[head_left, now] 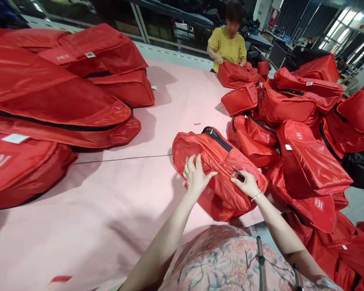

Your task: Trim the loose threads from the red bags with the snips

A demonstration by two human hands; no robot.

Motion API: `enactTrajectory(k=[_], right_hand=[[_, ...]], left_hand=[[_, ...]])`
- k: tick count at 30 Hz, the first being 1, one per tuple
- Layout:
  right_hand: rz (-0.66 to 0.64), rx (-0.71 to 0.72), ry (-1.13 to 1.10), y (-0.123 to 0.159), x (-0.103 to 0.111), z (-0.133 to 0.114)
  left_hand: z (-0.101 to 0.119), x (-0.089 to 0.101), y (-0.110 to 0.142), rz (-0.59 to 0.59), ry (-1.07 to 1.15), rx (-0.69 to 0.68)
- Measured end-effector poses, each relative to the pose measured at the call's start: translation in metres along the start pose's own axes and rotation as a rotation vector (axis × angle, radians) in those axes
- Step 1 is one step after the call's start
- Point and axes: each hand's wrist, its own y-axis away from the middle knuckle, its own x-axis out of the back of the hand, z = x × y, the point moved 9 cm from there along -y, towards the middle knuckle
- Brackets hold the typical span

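Note:
A red fabric bag (221, 198) with a black zipper (216, 139) lies on the pink table surface in front of me. Over its left side, my left hand (195, 173) is open, fingers spread and thumb out toward the right; whether it touches the fabric I cannot tell. My right hand (245, 184) is closed around a small dark tool (238, 173), perhaps thread snips, above the bag's right part. A thin bracelet circles my right wrist.
Large red bags (63, 101) are stacked on the left of the pink table (115, 194). A heap of red bags (309, 161) fills the right side. Across the table a person in a yellow top (229, 46) handles another red bag (235, 74). A red scrap (60, 279) lies near the front edge.

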Motion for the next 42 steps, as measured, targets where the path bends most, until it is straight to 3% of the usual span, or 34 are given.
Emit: enactTrajectory(k=[3,6,10,16,22,25,32,37,42], right_hand=[[0.007,-0.011,0.013,0.000,-0.003,-0.001],[0.000,-0.002,0.028,-0.001,-0.005,-0.003],[0.007,0.003,0.039,-0.001,-0.005,-0.001],[-0.011,-0.020,-0.002,-0.004,-0.005,0.008],[-0.063,0.009,-0.043,-0.004,-0.008,0.006],[-0.058,-0.007,-0.055,-0.003,-0.007,0.005],[-0.102,-0.021,-0.090,-0.005,-0.007,0.003],[-0.122,0.023,0.108,-0.004,0.006,-0.010],[-0.073,0.117,0.314,0.002,0.028,-0.025]], left_hand=[[0.037,0.007,0.016,0.035,0.164,-0.298],[0.055,0.007,0.026,0.006,0.306,-0.419],[0.057,0.002,0.033,0.045,0.246,-0.416],[0.043,-0.014,0.045,-0.004,0.277,-0.228],[0.047,-0.005,0.041,0.007,0.267,-0.172],[0.048,-0.011,0.036,-0.030,0.260,-0.094],[0.061,-0.013,0.045,-0.018,0.371,-0.221],[0.057,-0.010,0.049,-0.008,0.490,-0.220],[0.062,-0.001,0.046,0.068,0.377,-0.271]])
